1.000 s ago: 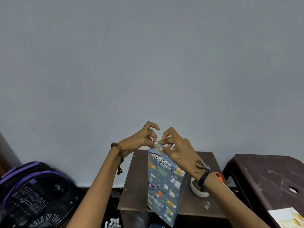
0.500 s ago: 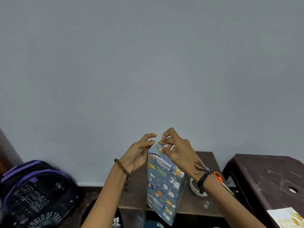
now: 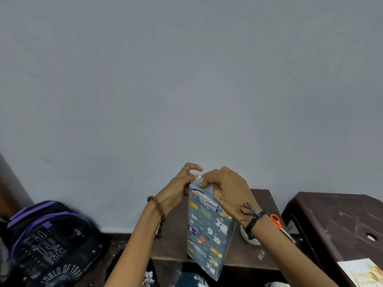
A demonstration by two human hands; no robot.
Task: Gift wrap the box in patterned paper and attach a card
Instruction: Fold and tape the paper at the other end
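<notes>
— So where is the wrapped box?
— Low centre of the frame, standing upright on one small brown table, its top end between both hands.
— And the hands?
— The right hand curls over the top and pinches the paper; the left hand pinches the upper left corner, forefinger lifted.
— Anything else?
— One card lower right, one tape roll, one orange-handled scissors.

Box stands on table; backpack left, card right.
</notes>
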